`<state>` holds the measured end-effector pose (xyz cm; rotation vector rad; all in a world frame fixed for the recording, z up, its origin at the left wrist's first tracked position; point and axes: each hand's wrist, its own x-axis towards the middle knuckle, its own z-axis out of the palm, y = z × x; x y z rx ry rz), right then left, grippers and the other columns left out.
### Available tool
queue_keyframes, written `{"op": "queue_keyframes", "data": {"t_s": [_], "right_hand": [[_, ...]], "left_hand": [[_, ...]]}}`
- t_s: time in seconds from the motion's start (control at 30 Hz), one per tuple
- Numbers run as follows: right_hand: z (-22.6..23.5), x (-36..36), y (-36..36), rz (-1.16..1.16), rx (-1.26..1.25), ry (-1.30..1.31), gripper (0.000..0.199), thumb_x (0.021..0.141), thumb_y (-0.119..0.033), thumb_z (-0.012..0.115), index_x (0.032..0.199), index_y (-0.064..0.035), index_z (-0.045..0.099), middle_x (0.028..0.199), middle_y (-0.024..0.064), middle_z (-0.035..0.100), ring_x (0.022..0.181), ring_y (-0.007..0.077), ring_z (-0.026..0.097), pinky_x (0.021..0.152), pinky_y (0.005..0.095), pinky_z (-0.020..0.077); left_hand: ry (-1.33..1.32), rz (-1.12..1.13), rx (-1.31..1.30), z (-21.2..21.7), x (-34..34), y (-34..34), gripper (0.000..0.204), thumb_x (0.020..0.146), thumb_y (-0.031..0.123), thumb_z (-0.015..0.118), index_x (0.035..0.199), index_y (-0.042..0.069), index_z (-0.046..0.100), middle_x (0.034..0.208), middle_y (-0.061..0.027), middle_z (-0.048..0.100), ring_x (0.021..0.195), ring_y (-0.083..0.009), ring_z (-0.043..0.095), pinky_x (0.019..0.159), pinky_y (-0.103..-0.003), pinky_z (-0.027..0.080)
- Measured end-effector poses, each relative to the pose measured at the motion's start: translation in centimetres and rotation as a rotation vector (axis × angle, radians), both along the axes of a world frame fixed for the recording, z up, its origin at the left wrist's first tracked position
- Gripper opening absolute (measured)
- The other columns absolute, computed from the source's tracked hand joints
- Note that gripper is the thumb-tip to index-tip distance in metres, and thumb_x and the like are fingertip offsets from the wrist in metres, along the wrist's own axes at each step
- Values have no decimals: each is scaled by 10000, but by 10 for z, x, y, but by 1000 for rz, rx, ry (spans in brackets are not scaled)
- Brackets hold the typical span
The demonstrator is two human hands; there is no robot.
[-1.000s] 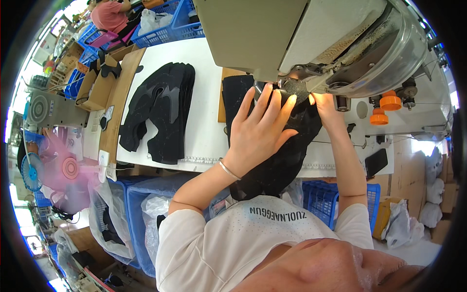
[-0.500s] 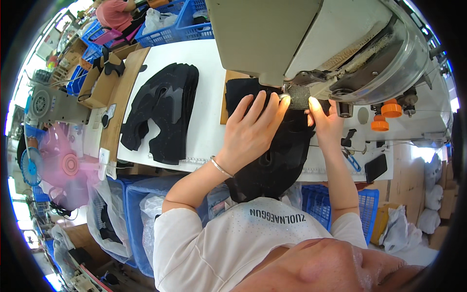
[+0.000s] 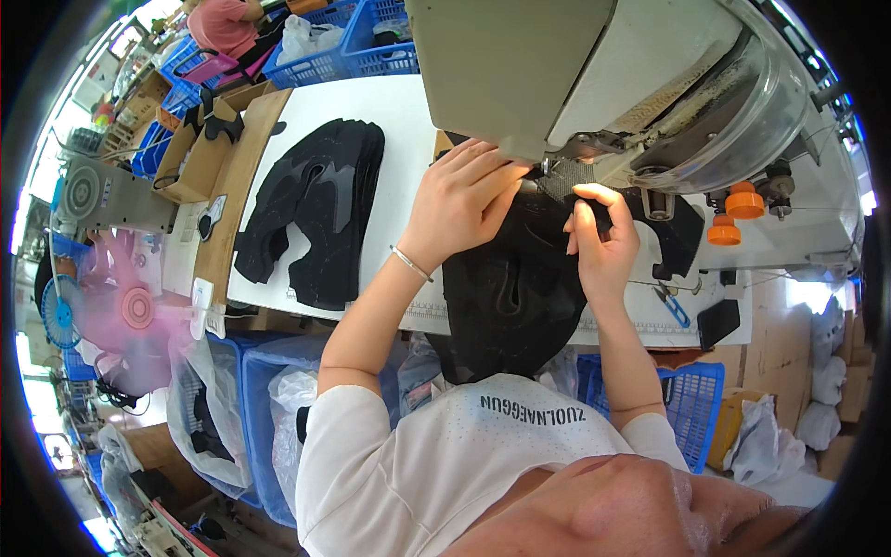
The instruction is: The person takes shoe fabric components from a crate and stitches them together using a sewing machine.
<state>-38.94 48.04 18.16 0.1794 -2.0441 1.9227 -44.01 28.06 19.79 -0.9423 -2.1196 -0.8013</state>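
Note:
A black fabric piece [image 3: 510,306] lies under the sewing machine head [image 3: 510,74] and hangs over the table's near edge toward my lap. It has a slit-like opening in its middle. My left hand [image 3: 464,200] is beside the needle area, its fingers drawn together with the thumb on the fabric's far left part; the fingertips are partly hidden by the machine. Just right of the needle, my right hand [image 3: 605,243] pinches an edge of the same fabric between thumb and fingers. A flap of black fabric [image 3: 676,232] shows beyond my right wrist.
A stack of black cut pieces [image 3: 348,204] rests on the white table [image 3: 399,121] to the left. Blue snips [image 3: 673,306] and a dark phone-like slab [image 3: 717,322] lie at right. Blue crates [image 3: 380,58] stand behind; a pink fan [image 3: 137,306] is at left. A person [image 3: 223,28] sits far left.
My left hand has shifted left and drawn its spread fingers together. My right hand has turned, its fingers now curled in a pinch. The fabric has shifted, with a flap now showing at right.

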Motion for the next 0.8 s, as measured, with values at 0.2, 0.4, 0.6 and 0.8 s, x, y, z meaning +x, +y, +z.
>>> {"op": "queue_keyframes", "data": {"t_s": [0.2,0.4,0.6,0.8], "right_hand": [[-10,-9,5,-245,482,296,268,903,-124,660,1160,-52,638,998,59,632,918,157,577,871,282,456],[-21,-15,11,-329,520,262,389,876,-250,706,1228,-97,648,1093,75,643,1066,232,516,1007,339,371],[-13,-20,21,-180,436,196,318,873,-233,724,1152,-82,694,1047,77,672,992,243,596,929,353,450],[-10,-65,53,-140,597,141,332,801,-278,786,873,8,633,803,146,664,723,321,632,674,395,494]], "left_hand": [[-3,-6,48,-7,-2,-1,260,843,122,689,1089,38,699,1037,-117,685,939,-306,639,842,-392,499],[141,45,-127,-23,11,-5,469,860,282,693,1278,85,618,1238,-71,591,1126,-283,569,1016,-425,446],[517,-1,-366,-39,31,-3,305,821,156,666,1110,78,719,1234,-81,625,1167,-222,594,971,-375,525],[292,38,-89,-8,32,22,314,695,-2,680,1006,26,703,1042,-99,682,1002,-259,664,841,-353,571]]}}
